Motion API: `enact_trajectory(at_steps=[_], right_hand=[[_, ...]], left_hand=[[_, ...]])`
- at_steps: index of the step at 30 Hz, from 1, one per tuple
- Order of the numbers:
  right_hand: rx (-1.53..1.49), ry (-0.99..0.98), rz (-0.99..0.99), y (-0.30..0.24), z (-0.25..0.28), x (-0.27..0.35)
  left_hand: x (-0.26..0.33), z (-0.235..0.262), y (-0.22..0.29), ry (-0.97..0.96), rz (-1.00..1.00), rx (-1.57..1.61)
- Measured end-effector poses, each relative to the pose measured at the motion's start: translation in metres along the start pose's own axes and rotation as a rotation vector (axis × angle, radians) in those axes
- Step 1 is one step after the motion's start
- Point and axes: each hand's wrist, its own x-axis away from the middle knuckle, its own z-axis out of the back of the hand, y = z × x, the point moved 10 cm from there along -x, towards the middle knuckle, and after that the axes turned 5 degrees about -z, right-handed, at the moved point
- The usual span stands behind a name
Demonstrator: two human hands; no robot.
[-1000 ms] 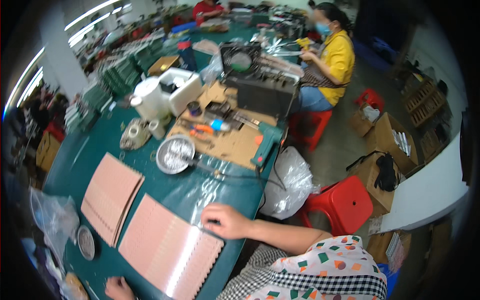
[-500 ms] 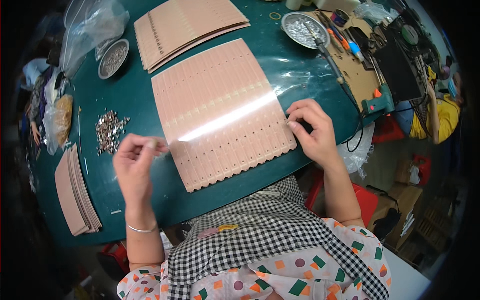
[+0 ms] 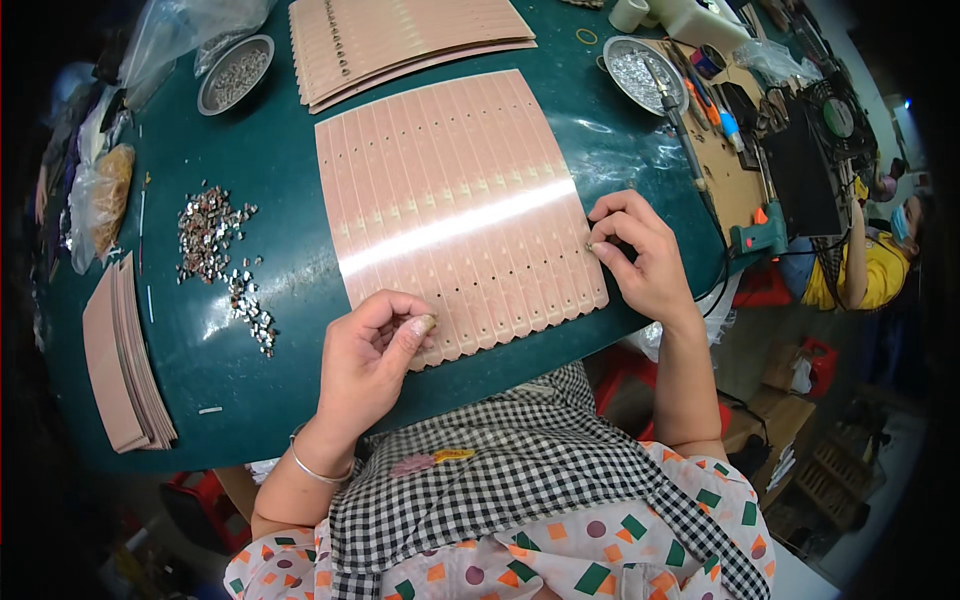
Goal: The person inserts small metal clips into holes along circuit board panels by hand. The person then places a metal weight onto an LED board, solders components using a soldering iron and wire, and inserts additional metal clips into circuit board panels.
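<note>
A pinkish-tan panel [image 3: 450, 150] of joined narrow strips lies before me, with rows of small dark holes and a scalloped near edge. My left hand [image 3: 372, 352] is over its near left corner, thumb and forefinger pinched together; whatever is between them is too small to make out. At the right edge, my right hand [image 3: 648, 268] has its fingers curled and thumb against forefinger, with a tiny dark bit at the tips that I cannot name. Left of the panel, small shiny metal pieces [image 3: 207, 235] lie in a loose heap, some trailing toward me.
More such panels [image 3: 420, 35] are stacked at the back. Metal bowls of small silvery parts stand at the back left [image 3: 237, 75] and back right [image 3: 640, 75]. A soldering iron [image 3: 675, 120] and a green-handled tool [image 3: 762, 235] lie right. Narrow boards [image 3: 115, 365] are stacked left. A co-worker in yellow [image 3: 885, 270] is at right.
My left hand has moved right, from beside the panel to over its near left corner. Some metal pieces now trail nearer me from the heap. The whole view has shifted slightly.
</note>
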Motion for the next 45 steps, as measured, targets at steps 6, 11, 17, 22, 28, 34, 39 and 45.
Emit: enact_trajectory(at_steps=[6, 11, 17, 22, 28, 34, 39, 45], right_hand=[[0.049, -0.021, 0.040, -0.008, -0.003, -0.002], [0.198, 0.023, 0.090, -0.018, -0.004, -0.003], [0.194, 0.099, 0.050, -0.025, 0.002, 0.002], [-0.117, 0.172, 0.015, -0.041, 0.018, 0.010], [-0.570, -0.105, 0.072, -0.095, -0.043, 0.029], [-0.712, -0.236, 0.019, -0.092, -0.053, 0.025], [-0.443, -0.022, 0.078, -0.081, -0.031, 0.018], [-0.047, 0.123, 0.017, -0.030, 0.008, 0.001]], left_hand=[[0.000, -0.001, 0.000, -0.020, -0.022, -0.007], [-0.001, -0.001, -0.002, -0.010, -0.010, -0.022], [-0.002, -0.002, 0.006, 0.014, -0.009, -0.004], [-0.004, -0.022, 0.027, 0.000, -0.079, 0.107], [0.002, -0.054, 0.037, -0.113, -0.107, 0.265], [0.007, -0.060, 0.028, -0.237, 0.033, 0.322], [-0.011, 0.009, 0.067, 0.037, -0.357, -0.395], [-0.051, 0.165, 0.077, 0.553, -0.421, -1.443]])
